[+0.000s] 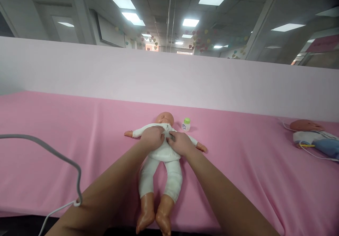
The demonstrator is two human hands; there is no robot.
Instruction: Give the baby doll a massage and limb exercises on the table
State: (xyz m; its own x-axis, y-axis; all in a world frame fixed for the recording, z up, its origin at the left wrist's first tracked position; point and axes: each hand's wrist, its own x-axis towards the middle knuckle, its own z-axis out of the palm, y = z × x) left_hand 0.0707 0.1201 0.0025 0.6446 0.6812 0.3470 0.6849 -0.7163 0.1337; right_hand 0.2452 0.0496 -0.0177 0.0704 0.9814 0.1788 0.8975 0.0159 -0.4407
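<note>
A baby doll (166, 117) lies on its back in the middle of the head view, its head away from me and its bare feet towards me. It wears a white long-sleeved top (164, 153) and white trousers (173, 179). Both my hands are on the chest of the top. My left hand (153, 137) has its fingers curled in at the middle of the front. Facing it, my right hand (182, 143) pinches the fabric with thumb and fingers. Just beyond my right hand stands a small clear bottle (185, 126) with a green cap.
A pink sheet (227, 151) covers the table, with a low white wall (169, 77) behind it and glass above. Another doll (304, 125) in white and blue lies at the far right. A grey cable (53, 151) curves in from the left, above my left forearm.
</note>
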